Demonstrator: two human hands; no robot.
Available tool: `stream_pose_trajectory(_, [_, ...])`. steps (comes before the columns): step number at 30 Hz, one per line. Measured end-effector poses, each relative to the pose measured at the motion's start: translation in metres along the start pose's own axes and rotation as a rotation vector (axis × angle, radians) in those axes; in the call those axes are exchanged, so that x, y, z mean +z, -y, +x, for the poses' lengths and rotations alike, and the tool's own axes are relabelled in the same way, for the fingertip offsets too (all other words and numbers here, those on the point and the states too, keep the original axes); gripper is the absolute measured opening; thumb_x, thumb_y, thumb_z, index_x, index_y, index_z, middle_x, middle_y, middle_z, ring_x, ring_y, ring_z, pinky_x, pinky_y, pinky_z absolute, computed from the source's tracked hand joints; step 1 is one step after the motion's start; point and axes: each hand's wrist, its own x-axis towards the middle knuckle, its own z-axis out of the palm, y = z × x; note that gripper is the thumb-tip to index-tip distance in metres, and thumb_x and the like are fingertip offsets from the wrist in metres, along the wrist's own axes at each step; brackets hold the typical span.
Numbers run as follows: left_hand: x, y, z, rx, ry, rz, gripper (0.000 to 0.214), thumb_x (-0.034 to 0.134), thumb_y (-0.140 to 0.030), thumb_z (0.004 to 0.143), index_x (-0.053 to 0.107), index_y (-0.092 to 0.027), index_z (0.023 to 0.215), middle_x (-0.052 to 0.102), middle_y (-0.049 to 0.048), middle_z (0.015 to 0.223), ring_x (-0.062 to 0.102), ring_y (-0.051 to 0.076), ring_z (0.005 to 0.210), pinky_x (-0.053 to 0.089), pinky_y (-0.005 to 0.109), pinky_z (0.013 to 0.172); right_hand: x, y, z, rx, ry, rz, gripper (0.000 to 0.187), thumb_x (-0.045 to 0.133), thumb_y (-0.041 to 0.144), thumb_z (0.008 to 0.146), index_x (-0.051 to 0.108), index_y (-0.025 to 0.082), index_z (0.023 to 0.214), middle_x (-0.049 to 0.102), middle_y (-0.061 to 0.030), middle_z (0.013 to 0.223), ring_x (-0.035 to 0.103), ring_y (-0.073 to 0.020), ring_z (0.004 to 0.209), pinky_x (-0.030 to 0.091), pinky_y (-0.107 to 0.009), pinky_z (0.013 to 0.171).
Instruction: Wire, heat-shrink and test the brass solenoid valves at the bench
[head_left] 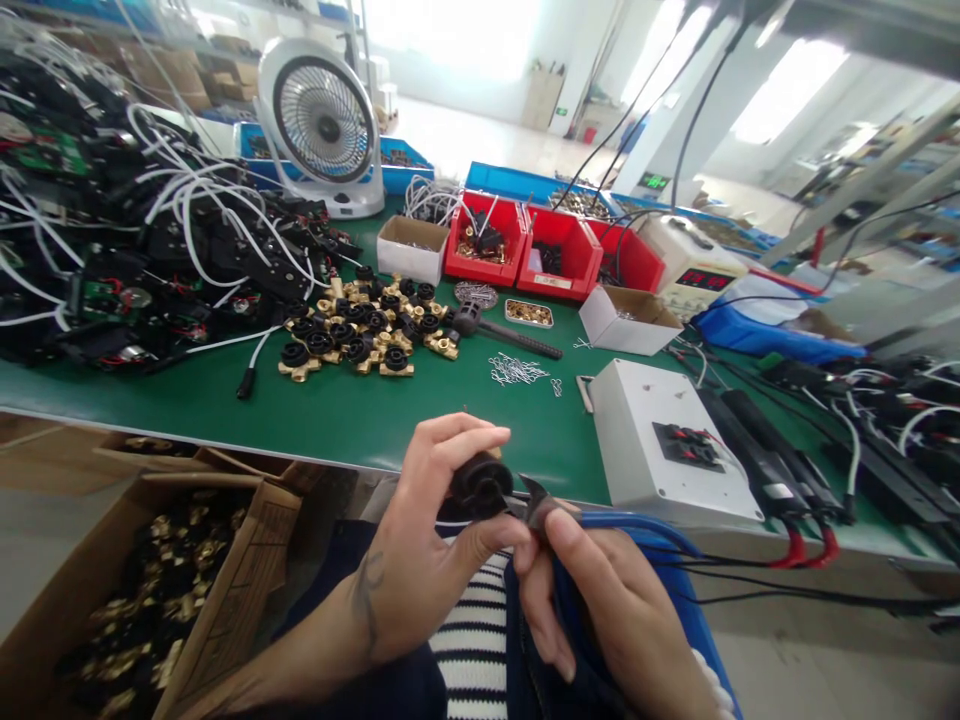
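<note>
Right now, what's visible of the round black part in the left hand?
The round black part looks like plastic, its raised rim and recessed face turned towards the camera. The left hand grips it, fingers over the top, thumb below, near the green table. A dark pointed tool sits beside it; contact is unclear.

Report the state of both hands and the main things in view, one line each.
Left hand, holding the black round part
Right hand, pinching a dark pointed piece
Hammer, lying on the green table
Fan, upright; spinning or not, can't tell
Red digit display, lit
Metal pins, loose in a pile
Cardboard box, open, holding brass and black parts
Small tin, open, holding brass pieces
Red bins, open at the top
</note>
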Motion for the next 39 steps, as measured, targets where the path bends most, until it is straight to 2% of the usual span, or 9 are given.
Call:
stream_pose_trajectory(3, [0.001,0.000,0.001,0.079,-0.055,0.067,0.041,0.069,-0.039,0.086,0.055,-0.028,0.123,0.051,0.0070,0.123,0.049,0.023,0.119,0.044,0.038,0.102,0.003,0.000,-0.001,0.060,-0.002,0.083,0.048,0.043,0.055,0.098,0.056,0.016,0.072,0.051,0.0027,0.043,0.033,-0.0057,0.030,0.027,-0.017,0.034])
stream_pose_trajectory(7, [-0.001,-0.001,0.003,0.120,-0.056,0.115,0.036,0.071,-0.040,0.084,0.057,-0.026,0.114,0.054,0.0046,0.111,0.054,0.021,0.107,0.043,0.039,0.103,0.007,-0.005,-0.002,0.052,-0.028,0.091,0.052,0.044,0.058,0.097,0.057,0.015,0.070,0.049,0.0031,0.042,0.032,-0.0048,0.031,0.024,-0.017,0.034])
stream_pose_trajectory(13, [-0.008,-0.008,0.005,0.069,-0.012,0.169,0.031,0.070,-0.041,0.085,0.058,-0.026,0.109,0.055,0.0019,0.107,0.054,0.017,0.101,0.046,0.030,0.094,0.014,-0.013,0.001,-0.019,-0.082,0.027,0.057,0.042,0.063,0.096,0.056,0.016,0.066,0.044,0.0044,0.039,0.032,-0.0056,0.031,0.025,-0.019,0.035])
stream_pose_trajectory(17, [-0.010,-0.010,0.004,0.044,0.010,0.169,0.025,0.068,-0.040,0.086,0.059,-0.025,0.104,0.055,0.0019,0.103,0.055,0.016,0.095,0.048,0.029,0.087,0.016,-0.011,0.001,-0.049,-0.090,-0.020,0.061,0.041,0.065,0.095,0.055,0.017,0.062,0.043,0.0038,0.039,0.033,-0.0062,0.032,0.026,-0.020,0.036])
stream_pose_trajectory(23, [-0.014,-0.010,0.005,0.043,0.007,0.184,0.022,0.070,-0.038,0.085,0.060,-0.025,0.100,0.055,0.0009,0.098,0.055,0.015,0.091,0.048,0.027,0.084,0.014,-0.006,0.004,0.052,-0.010,0.061,0.055,0.042,0.059,0.097,0.055,0.017,0.066,0.043,0.0051,0.039,0.029,-0.0055,0.031,0.022,-0.019,0.034])
stream_pose_trajectory(26, [-0.013,-0.009,0.005,0.016,0.027,0.165,0.016,0.069,-0.035,0.087,0.060,-0.024,0.095,0.055,-0.0003,0.095,0.055,0.014,0.088,0.047,0.026,0.084,0.013,-0.007,0.006,0.033,-0.024,0.065,0.054,0.043,0.060,0.097,0.055,0.017,0.067,0.043,0.0052,0.040,0.029,-0.0055,0.031,0.023,-0.019,0.034])
stream_pose_trajectory(32, [-0.013,-0.004,0.003,-0.014,0.025,0.079,0.026,0.068,-0.039,0.087,0.058,-0.026,0.107,0.053,0.0012,0.106,0.052,0.015,0.100,0.045,0.025,0.087,0.009,-0.006,0.007,0.060,0.037,0.062,0.051,0.044,0.057,0.098,0.056,0.016,0.069,0.045,0.0053,0.040,0.030,-0.0047,0.031,0.023,-0.017,0.034])
stream_pose_trajectory(34, [-0.014,-0.006,0.002,0.001,0.032,0.091,0.021,0.067,-0.038,0.088,0.059,-0.025,0.102,0.053,-0.0001,0.102,0.052,0.014,0.097,0.044,0.024,0.086,0.010,-0.005,0.007,0.067,0.052,0.061,0.052,0.043,0.058,0.098,0.056,0.016,0.069,0.045,0.0049,0.040,0.031,-0.0048,0.031,0.023,-0.017,0.034])
stream_pose_trajectory(39, [-0.013,-0.008,0.004,-0.032,0.033,0.118,0.011,0.066,-0.031,0.089,0.059,-0.022,0.089,0.052,-0.0013,0.091,0.053,0.013,0.088,0.044,0.024,0.083,0.014,-0.009,0.011,0.012,-0.010,0.037,0.052,0.043,0.056,0.098,0.056,0.016,0.067,0.045,0.0050,0.040,0.033,-0.0050,0.032,0.027,-0.017,0.036])
